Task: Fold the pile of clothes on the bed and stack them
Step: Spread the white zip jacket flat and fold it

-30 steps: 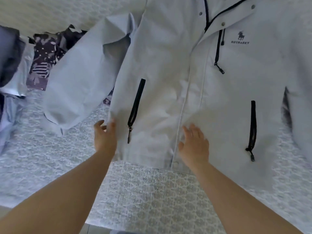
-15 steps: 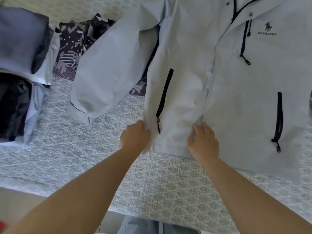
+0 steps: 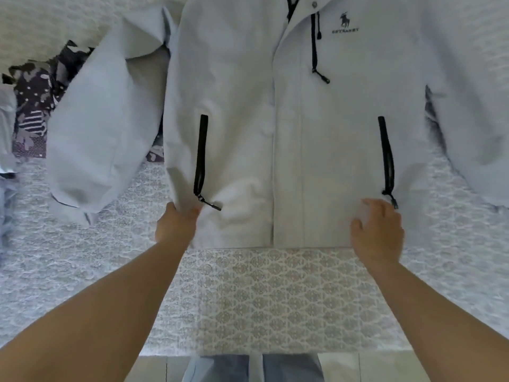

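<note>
Head view: jacket [image 3: 275, 119] lies flat, front up, on bed [image 3: 261, 293]; left hand [image 3: 176, 224] pinches hem corner, right hand [image 3: 377, 230] rests loosely spread on hem; risk: uneven pull bunches fabric, skewing the fold.

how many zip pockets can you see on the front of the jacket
2. One pocket zip runs down the jacket just above the left hand; the other pocket zip lies above the right hand. None seems hidden.
</note>
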